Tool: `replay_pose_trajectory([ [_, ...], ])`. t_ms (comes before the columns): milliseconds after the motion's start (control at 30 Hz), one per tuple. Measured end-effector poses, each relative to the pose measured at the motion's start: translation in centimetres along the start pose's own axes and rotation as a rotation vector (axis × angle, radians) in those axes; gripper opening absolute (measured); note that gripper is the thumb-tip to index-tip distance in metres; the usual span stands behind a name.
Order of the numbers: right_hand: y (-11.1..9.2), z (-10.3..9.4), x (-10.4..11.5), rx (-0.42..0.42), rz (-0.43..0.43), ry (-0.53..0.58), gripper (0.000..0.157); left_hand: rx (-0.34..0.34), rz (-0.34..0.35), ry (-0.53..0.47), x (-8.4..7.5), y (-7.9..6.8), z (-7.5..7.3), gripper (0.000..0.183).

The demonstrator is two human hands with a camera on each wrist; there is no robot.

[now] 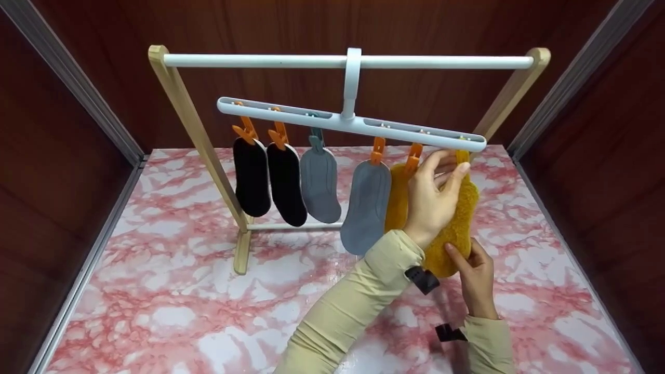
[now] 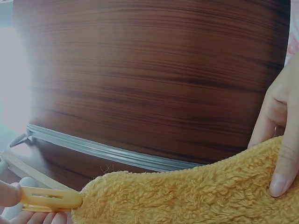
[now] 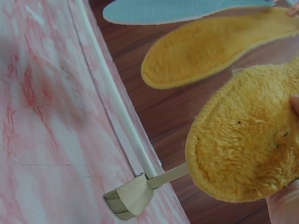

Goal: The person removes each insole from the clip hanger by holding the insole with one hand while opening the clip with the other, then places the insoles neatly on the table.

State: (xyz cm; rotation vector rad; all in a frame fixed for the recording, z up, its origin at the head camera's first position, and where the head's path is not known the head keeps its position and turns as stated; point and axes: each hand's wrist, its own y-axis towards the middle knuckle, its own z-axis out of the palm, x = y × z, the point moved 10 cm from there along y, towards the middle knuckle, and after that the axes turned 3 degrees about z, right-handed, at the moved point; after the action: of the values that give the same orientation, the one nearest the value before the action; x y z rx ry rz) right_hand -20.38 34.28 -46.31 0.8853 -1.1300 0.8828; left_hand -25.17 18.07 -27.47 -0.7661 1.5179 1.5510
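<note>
A yellow insole (image 1: 462, 223) is located below the lower end of the tilted hanger (image 1: 311, 120), at a yellow clip (image 2: 56, 198). The clip is pinched between the thumb and the curled fingers of the left hand (image 1: 432, 202); no wide gap is left in this grip. The lower part of the insole is held by the right hand (image 1: 479, 275), with the thumb on the fluffy face and the fingers behind.

For good work here, the weight of the insole should be carried by the right hand, so that the clip is not pulled sideways. The clip should be pressed evenly, and its mouth should be lined up with the middle of the insole's top edge. Swinging of the hanger should be avoided, because the second yellow insole (image 1: 396, 195) is hung near.

Whether the edge is firmly bitten by the clip cannot be told. Part of the second yellow insole is covered by the left hand in the head view. The right fingers are mostly hidden behind the insole, and its top is cut off in the right wrist view.
</note>
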Motion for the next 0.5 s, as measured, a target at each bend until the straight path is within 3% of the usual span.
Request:
replay_pose_trajectory([
  [500,-0.38,-0.67,-0.67,-0.023,0.028,-0.05,0.016,-0.003,0.02,-0.013,-0.54,0.01,-0.11,0.025],
])
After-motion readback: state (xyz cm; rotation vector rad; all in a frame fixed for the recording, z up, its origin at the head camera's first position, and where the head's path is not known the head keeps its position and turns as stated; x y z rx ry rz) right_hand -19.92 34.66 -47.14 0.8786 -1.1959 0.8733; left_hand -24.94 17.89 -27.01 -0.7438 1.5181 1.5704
